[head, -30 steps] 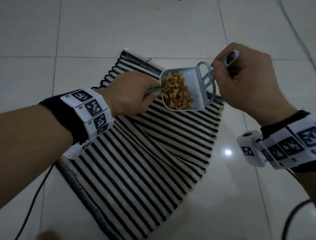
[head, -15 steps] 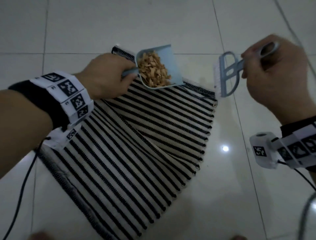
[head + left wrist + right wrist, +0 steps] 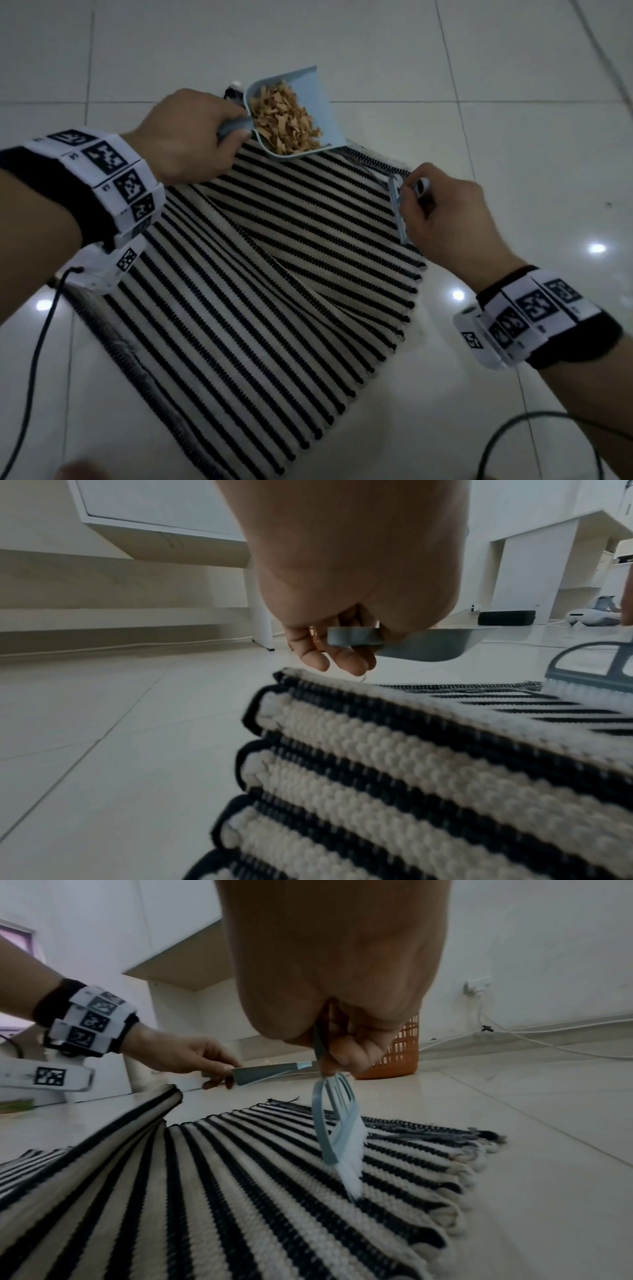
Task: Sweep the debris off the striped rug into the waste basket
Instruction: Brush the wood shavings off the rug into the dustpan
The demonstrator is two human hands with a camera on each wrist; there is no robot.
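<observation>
A black-and-cream striped rug [image 3: 260, 281] lies on the tiled floor, with a fold running across its middle. My left hand [image 3: 191, 137] grips the handle of a pale blue dustpan [image 3: 318, 102], held level above the rug's far edge and filled with tan wood shavings [image 3: 284, 123]. My right hand [image 3: 442, 219] grips a small blue brush [image 3: 397, 209], whose white bristles [image 3: 349, 1161] rest on the rug near its right fringed edge. An orange slatted waste basket [image 3: 400, 1053] stands on the floor beyond the rug, partly hidden by my right hand. The dustpan [image 3: 431, 645] shows from below in the left wrist view.
White furniture [image 3: 260, 599] stands on the far side of the floor. Black cables [image 3: 37, 356] trail from both wrists across the tiles. White cords [image 3: 534, 1037] run along the wall by a socket. A black box [image 3: 507, 617] and a white device sit farther off.
My left hand has lifted the loaded dustpan up and away from the rug's far edge. My right hand has brought the brush down from the air onto the rug's right side.
</observation>
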